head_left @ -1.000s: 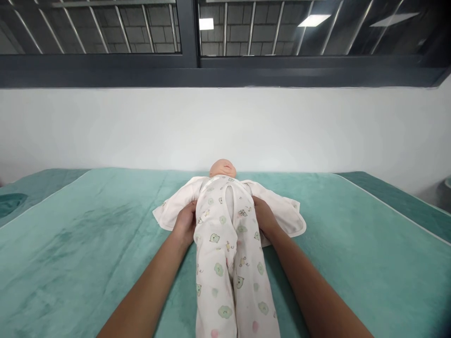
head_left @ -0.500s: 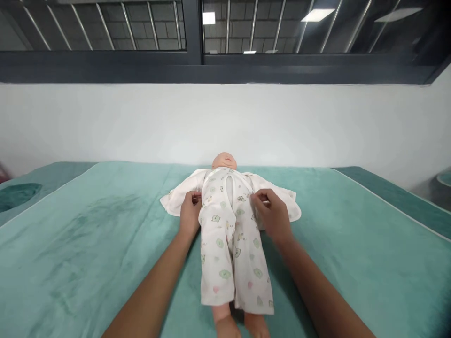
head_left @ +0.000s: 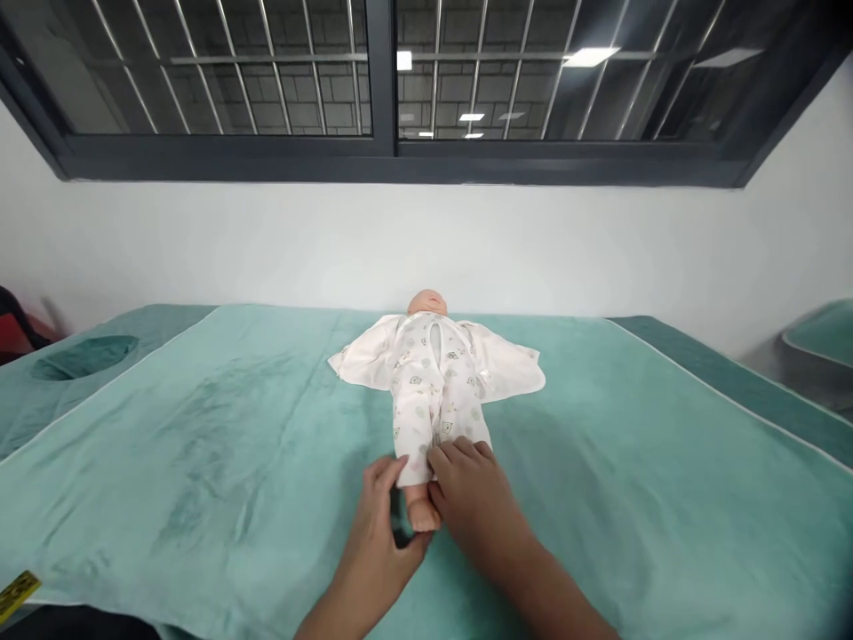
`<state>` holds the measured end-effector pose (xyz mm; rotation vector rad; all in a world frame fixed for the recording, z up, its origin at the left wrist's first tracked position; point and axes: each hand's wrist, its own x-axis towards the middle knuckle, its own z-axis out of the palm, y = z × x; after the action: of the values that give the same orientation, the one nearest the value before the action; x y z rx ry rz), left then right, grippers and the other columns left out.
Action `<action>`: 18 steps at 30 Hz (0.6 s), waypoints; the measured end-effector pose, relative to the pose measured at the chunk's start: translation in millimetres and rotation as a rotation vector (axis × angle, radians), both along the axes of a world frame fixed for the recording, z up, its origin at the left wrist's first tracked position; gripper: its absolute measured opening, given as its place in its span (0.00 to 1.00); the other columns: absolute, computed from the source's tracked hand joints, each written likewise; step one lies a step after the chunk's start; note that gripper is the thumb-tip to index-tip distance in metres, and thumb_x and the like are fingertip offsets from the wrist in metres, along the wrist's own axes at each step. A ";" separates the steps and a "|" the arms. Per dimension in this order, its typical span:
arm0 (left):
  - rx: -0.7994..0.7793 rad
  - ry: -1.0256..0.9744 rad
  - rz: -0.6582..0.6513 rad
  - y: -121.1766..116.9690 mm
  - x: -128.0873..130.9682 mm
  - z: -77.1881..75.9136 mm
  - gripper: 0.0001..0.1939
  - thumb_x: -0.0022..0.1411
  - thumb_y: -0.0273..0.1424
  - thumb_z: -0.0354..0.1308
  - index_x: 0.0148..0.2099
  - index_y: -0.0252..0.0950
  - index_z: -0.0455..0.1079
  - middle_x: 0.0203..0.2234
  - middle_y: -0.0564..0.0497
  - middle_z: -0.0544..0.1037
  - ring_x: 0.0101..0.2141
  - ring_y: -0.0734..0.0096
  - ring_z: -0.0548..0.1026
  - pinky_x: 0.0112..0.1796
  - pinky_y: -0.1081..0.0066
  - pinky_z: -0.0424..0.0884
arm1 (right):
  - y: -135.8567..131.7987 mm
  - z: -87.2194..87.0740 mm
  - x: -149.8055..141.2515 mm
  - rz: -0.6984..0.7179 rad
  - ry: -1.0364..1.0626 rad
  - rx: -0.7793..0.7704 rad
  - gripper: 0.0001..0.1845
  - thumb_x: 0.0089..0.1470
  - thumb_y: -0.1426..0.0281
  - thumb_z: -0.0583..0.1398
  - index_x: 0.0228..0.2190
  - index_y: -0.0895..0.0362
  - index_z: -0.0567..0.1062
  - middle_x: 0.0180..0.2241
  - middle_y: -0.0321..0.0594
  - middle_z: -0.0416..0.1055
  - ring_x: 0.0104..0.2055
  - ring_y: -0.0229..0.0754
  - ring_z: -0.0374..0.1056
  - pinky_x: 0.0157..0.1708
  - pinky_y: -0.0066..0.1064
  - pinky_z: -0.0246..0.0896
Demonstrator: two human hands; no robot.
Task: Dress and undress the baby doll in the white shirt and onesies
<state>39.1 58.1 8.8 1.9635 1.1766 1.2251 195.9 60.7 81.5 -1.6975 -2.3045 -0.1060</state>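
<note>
A baby doll [head_left: 427, 302] lies on its back with its head toward the wall. It wears white patterned trousers [head_left: 417, 409] and a white top [head_left: 503, 360] whose wide sleeves spread to both sides. My left hand [head_left: 379, 524] is beside the doll's bare foot [head_left: 423, 513], thumb and fingers apart in a curve, fingertips touching the outer edge of the trouser cuff. With fingers bent, my right hand [head_left: 476, 498] grips the lower part of the other trouser leg and covers that cuff and foot.
A green padded bed [head_left: 219, 480] fills the lower view, with a round hole [head_left: 86, 356] at its left side. Behind it stand a white wall [head_left: 299, 240] and a dark-framed window [head_left: 267, 160] with metal bars. A yellow label [head_left: 19, 594] shows at lower left.
Both hands have moved from the doll's waist down to the trouser cuffs and feet. The view has shifted back, showing more of the window and bed.
</note>
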 end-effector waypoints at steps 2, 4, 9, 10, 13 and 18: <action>0.059 0.036 0.073 -1.9 5.5 -1.3 0.33 0.51 0.23 0.60 0.59 0.39 0.58 0.52 0.41 0.62 0.53 0.57 0.67 0.51 0.55 0.68 | -1.7 -0.5 -2.1 0.036 0.018 0.017 0.07 0.55 0.77 0.56 0.27 0.56 0.70 0.29 0.39 0.71 0.35 0.44 0.63 0.37 0.37 0.49; 0.093 0.058 0.122 -2.3 9.2 0.2 0.27 0.53 0.24 0.58 0.56 0.38 0.61 0.50 0.41 0.63 0.51 0.58 0.69 0.49 0.56 0.70 | -6.0 0.4 -1.6 0.054 0.062 0.029 0.09 0.56 0.79 0.55 0.27 0.56 0.69 0.28 0.38 0.70 0.34 0.42 0.62 0.38 0.36 0.49; 0.154 0.008 0.177 -5.8 8.7 8.5 0.18 0.55 0.25 0.57 0.49 0.37 0.66 0.46 0.43 0.67 0.47 0.60 0.70 0.47 0.59 0.71 | -22.9 3.8 3.8 0.081 0.197 0.021 0.09 0.55 0.79 0.56 0.26 0.55 0.68 0.29 0.36 0.68 0.37 0.41 0.61 0.41 0.34 0.51; 0.151 -0.010 0.190 -6.6 7.8 10.2 0.15 0.55 0.26 0.57 0.47 0.37 0.67 0.44 0.43 0.68 0.46 0.60 0.71 0.46 0.59 0.71 | -26.3 4.0 4.0 0.090 0.223 0.013 0.08 0.54 0.79 0.56 0.27 0.55 0.68 0.30 0.35 0.68 0.38 0.41 0.60 0.42 0.34 0.51; 0.080 -0.071 0.187 -9.4 5.5 13.9 0.07 0.56 0.29 0.57 0.40 0.37 0.68 0.36 0.47 0.71 0.39 0.63 0.73 0.40 0.64 0.72 | -34.0 1.8 1.2 0.127 0.298 0.002 0.08 0.52 0.80 0.56 0.27 0.55 0.67 0.31 0.35 0.67 0.39 0.41 0.60 0.44 0.34 0.53; -0.060 -0.138 0.167 -15.7 5.7 12.9 0.06 0.58 0.33 0.58 0.38 0.38 0.68 0.30 0.50 0.73 0.32 0.65 0.73 0.35 0.67 0.71 | -36.4 -5.6 -6.8 0.131 0.341 0.024 0.07 0.52 0.79 0.57 0.28 0.55 0.67 0.32 0.36 0.67 0.40 0.41 0.60 0.47 0.36 0.56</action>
<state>44.9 42.4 21.7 1.7364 1.3117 1.3692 189.0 24.3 75.9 -1.4204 -2.1390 0.1686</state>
